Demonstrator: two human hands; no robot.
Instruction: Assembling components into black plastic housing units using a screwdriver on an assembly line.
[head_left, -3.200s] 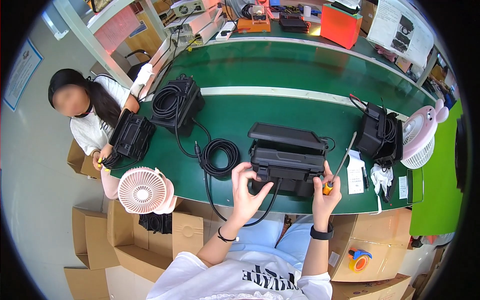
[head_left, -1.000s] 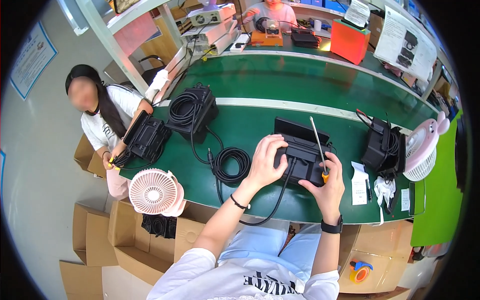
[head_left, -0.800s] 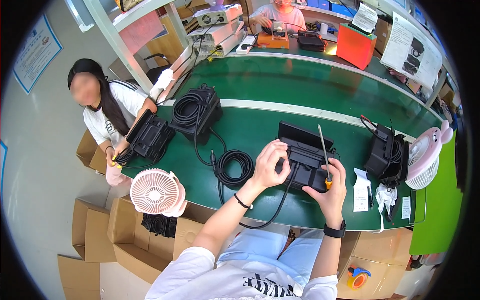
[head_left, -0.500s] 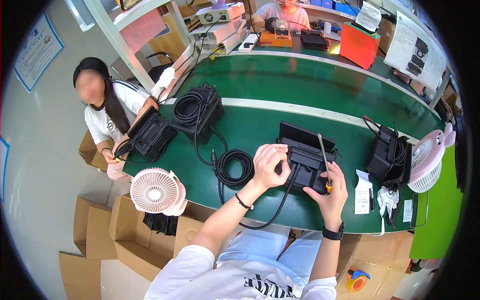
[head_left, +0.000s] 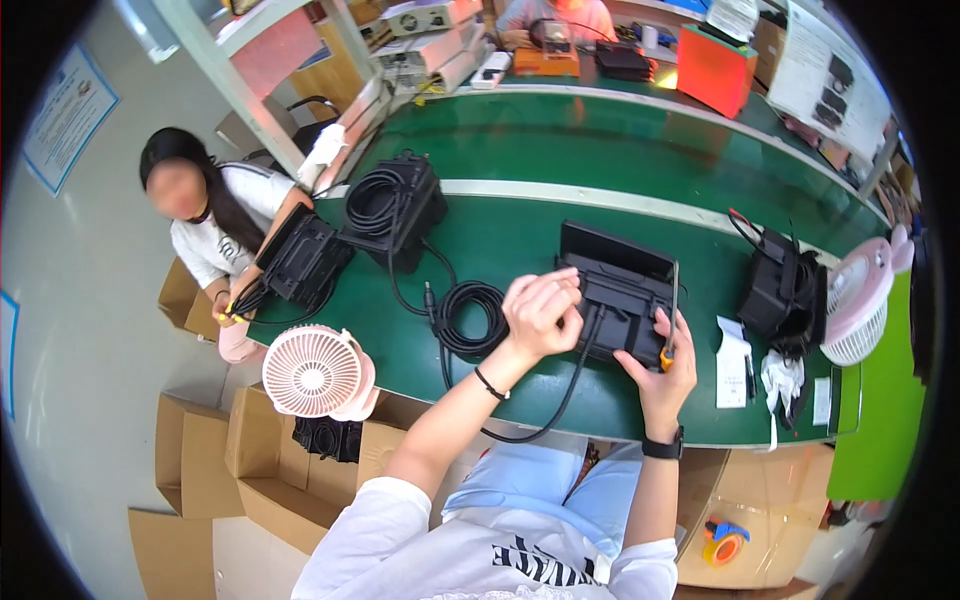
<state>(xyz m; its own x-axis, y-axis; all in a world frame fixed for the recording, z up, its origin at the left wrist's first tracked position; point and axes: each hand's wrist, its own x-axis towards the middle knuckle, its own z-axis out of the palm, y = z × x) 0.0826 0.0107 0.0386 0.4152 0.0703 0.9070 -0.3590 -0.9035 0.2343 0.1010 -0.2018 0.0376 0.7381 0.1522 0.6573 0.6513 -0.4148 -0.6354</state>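
Note:
A black device with a raised flat panel lies on the green bench in front of me. My left hand is closed at its left edge, fingers curled and pinched; whatever they may hold is hidden. At the right edge, my right hand has a screwdriver tucked in its fingers. The orange-yellow handle sits by the palm and the shaft points away from me. My right thumb rests near the device's front edge. A black cable runs from the device toward me and curves left.
Left of the device are a coiled cable, another black unit and a pink fan. On the right stand a black case, a second fan and a paper slip. A co-worker sits left, handling a similar device.
The screwdriver in my right hand has swung from leaning left to nearly upright. My left hand's fingers have curled slightly differently at the device's left edge. The whole view has shifted a little.

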